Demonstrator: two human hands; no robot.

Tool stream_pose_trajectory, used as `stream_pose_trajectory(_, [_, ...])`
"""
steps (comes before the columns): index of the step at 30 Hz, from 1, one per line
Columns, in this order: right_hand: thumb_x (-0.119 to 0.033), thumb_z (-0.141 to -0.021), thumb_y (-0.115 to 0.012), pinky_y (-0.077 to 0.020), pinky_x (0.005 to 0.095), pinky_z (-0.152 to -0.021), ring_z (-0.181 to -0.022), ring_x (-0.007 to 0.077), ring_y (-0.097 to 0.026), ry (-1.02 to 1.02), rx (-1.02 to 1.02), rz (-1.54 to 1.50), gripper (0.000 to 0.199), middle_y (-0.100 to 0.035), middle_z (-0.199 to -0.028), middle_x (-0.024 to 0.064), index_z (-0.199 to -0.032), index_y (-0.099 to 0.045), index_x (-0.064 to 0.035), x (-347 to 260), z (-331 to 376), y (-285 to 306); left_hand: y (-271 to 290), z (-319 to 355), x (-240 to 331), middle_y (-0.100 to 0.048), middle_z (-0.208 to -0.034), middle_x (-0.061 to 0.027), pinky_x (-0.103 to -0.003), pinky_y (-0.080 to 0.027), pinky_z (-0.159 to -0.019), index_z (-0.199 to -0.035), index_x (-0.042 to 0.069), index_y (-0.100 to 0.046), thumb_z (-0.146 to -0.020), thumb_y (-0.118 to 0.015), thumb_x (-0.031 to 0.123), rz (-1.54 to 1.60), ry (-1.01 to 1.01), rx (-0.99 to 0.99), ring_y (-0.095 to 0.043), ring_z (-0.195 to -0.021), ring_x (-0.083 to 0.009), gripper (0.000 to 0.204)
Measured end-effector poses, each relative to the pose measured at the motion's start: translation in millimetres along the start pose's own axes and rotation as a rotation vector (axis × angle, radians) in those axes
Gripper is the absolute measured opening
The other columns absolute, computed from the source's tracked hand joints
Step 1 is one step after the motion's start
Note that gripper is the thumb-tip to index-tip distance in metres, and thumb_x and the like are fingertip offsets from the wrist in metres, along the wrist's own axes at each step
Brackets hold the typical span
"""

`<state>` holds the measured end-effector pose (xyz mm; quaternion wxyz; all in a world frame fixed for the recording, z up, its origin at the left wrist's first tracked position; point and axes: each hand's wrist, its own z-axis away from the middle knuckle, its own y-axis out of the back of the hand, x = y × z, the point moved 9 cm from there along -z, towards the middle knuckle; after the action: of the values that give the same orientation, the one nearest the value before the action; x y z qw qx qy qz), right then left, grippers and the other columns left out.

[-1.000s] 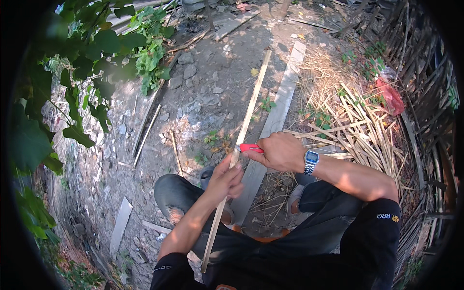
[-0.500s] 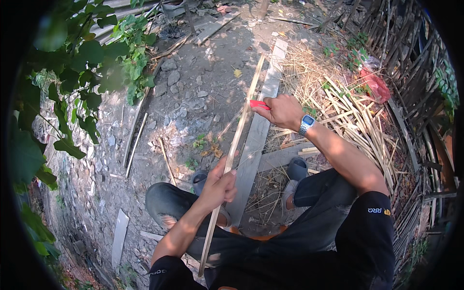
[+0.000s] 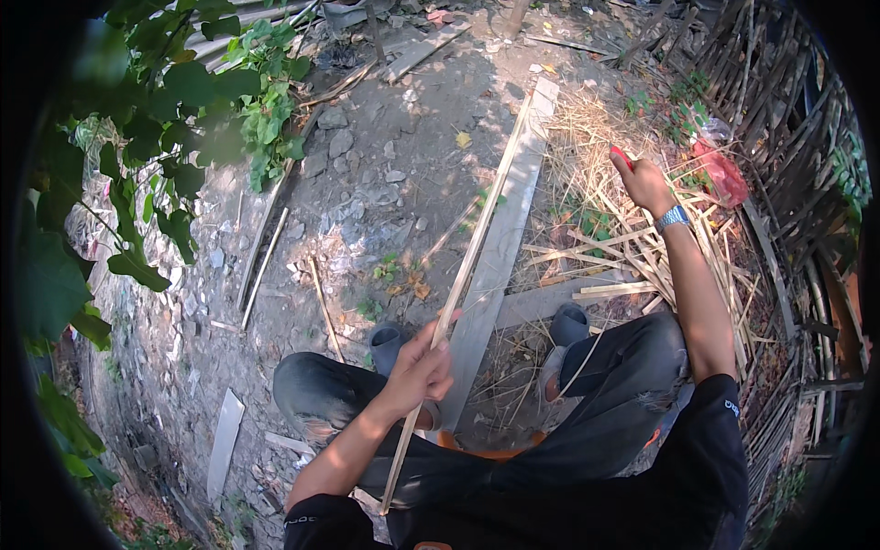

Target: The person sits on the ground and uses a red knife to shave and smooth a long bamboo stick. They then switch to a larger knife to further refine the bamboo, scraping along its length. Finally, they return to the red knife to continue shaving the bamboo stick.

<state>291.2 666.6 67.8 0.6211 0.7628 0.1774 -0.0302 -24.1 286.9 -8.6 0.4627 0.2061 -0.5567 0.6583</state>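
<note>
A long, pale bamboo strip [image 3: 490, 206] slants across my front, its near end by my lap and its far end beside the top of a grey plank [image 3: 518, 203]. My left hand [image 3: 420, 368] is closed around its lower part, above my left knee. Out to the right, my right hand [image 3: 649, 187] grips a red-handled knife [image 3: 621, 158], apart from the strip; its blade cannot be made out. Below and around that hand lie a heap of split bamboo strips [image 3: 632, 246] and thin curled shavings [image 3: 584, 117].
A crumpled red plastic bag [image 3: 721, 174] lies by the stick fence [image 3: 733, 78] on the right. Leafy vines [image 3: 270, 124] hang at the left. Another plank [image 3: 550, 300] crosses under the strips, near my feet. Stones and loose sticks dot the dirt.
My right hand with the knife has swung off the bamboo strip, out to the right over the shavings. My left hand keeps its hold on the strip. The view has shifted slightly.
</note>
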Motion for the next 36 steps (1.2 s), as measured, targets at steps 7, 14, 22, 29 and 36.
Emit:
stream_pose_trajectory(7, [-0.057,-0.100,-0.049,-0.0445,0.0464,-0.060,-0.055,0.0362,-0.057,0.311,-0.296,-0.336,0.071,-0.054,-0.056,0.0205,-0.067,-0.062,0.0045,-174.6,70.7,20.1,10.0,-14.0,17.3,-0.031,-0.059,0.0037,-0.023,-0.028,-0.040,-0.156,0.009,-0.034,-0.109,-0.041,0.026,-0.042,-0.132,0.181,-0.032,-0.041,-0.0073,0.050])
stream_pose_trajectory(14, [-0.050,-0.101,-0.051,-0.0472,0.0518,-0.058,-0.058,0.0431,-0.061,0.688,-0.577,-0.314,0.062,-0.056,-0.055,0.0216,-0.070,-0.064,0.0016,-278.2,176.8,3.9,-1.3,-23.5,35.3,-0.034,-0.058,0.0041,-0.024,-0.029,-0.038,-0.157,0.010,-0.030,-0.108,-0.045,0.021,-0.058,-0.172,0.204,-0.034,-0.040,-0.0071,0.052])
stream_pose_trajectory(22, [-0.055,-0.101,-0.048,-0.0494,0.0523,-0.057,-0.059,0.0419,-0.063,0.665,-0.709,-0.297,0.064,-0.058,-0.056,0.0214,-0.074,-0.066,0.0003,-279.5,199.5,-17.6,5.3,-27.5,37.1,-0.034,-0.055,0.0059,-0.024,-0.026,-0.039,-0.158,0.008,-0.028,-0.106,-0.048,0.013,-0.039,-0.256,0.224,-0.032,-0.041,-0.0050,0.056])
stream_pose_trajectory(29, [-0.058,-0.099,-0.049,-0.0498,0.0515,-0.057,-0.057,0.0406,-0.063,0.726,-0.635,-0.229,0.064,-0.058,-0.056,0.0208,-0.076,-0.068,-0.0017,-273.2,198.6,-41.2,10.9,-28.2,30.6,-0.033,-0.055,0.0086,-0.022,-0.024,-0.042,-0.157,0.005,-0.029,-0.105,-0.049,0.011,-0.175,-0.267,0.240,-0.030,-0.043,-0.0019,0.056])
stream_pose_trajectory(36, [-0.061,-0.099,-0.048,-0.0505,0.0520,-0.059,-0.059,0.0444,-0.062,0.593,-0.359,-0.212,0.067,-0.058,-0.057,0.0239,-0.076,-0.068,-0.0012,-247.2,153.0,-48.6,6.0,-23.4,33.1,-0.038,-0.060,0.0079,-0.022,-0.027,-0.044,-0.158,0.002,-0.028,-0.105,-0.048,0.006,-0.152,-0.221,0.198,-0.033,-0.047,-0.0019,0.057])
